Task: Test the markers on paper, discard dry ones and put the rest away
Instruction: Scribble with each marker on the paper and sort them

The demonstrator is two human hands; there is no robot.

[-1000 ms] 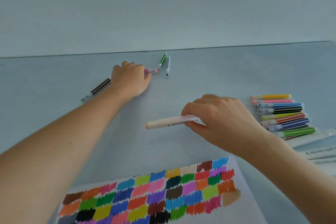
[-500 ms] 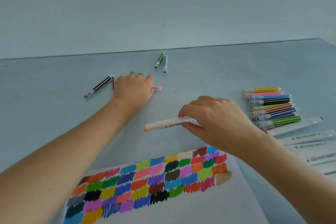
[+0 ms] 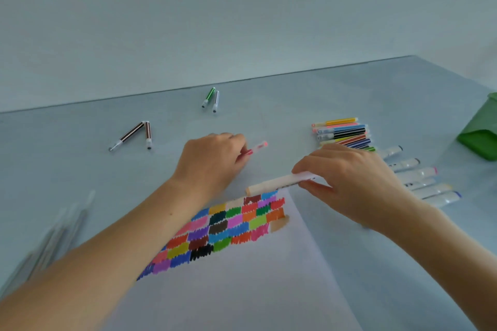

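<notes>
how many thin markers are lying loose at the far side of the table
4: a green marker beside a grey marker at the back, and two brown striped markers farther left, tips meeting. None looks hidden.

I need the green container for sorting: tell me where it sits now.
In the head view, the green container sits on the table at the far right edge of the picture, cut off by it, to the right of the striped markers.

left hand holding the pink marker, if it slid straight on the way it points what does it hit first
Probably nothing: the left hand and pink marker aim up-right into bare table, between the green-grey pair and the striped row.
</notes>
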